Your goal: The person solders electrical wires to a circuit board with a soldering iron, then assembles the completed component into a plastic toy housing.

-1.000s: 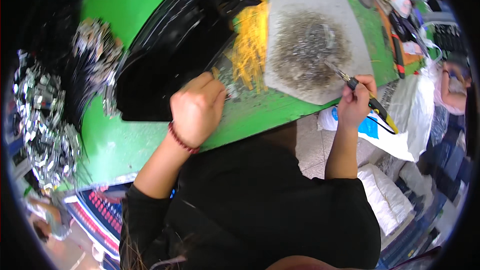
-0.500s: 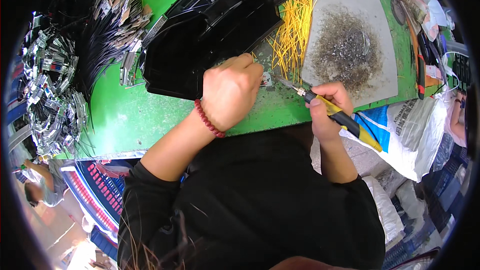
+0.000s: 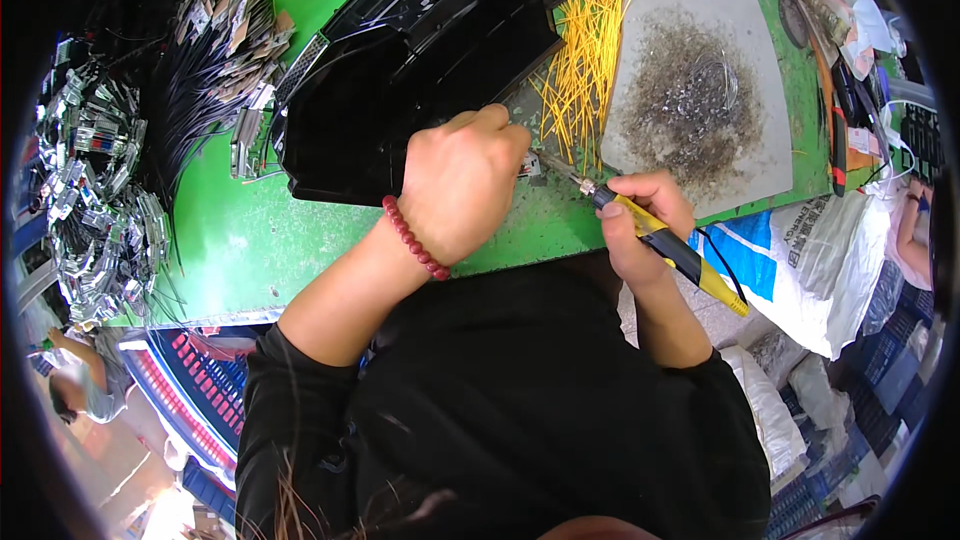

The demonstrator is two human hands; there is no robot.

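While our left hand (image 3: 462,185) curls tight over a small part (image 3: 529,166) on the green table (image 3: 230,240), our right hand (image 3: 640,225) grips a yellow-handled soldering iron (image 3: 660,240), tip at that part. Yellow wires (image 3: 585,60) lie just beyond, beside 1 grey tray (image 3: 760,80) and a black housing (image 3: 420,70).

Bare green bench (image 3: 300,240) left of left hand (image 3: 460,185): open passage. Blocked ahead by black tray (image 3: 420,70); right by yellow wires (image 3: 585,70), grey slab (image 3: 690,90).
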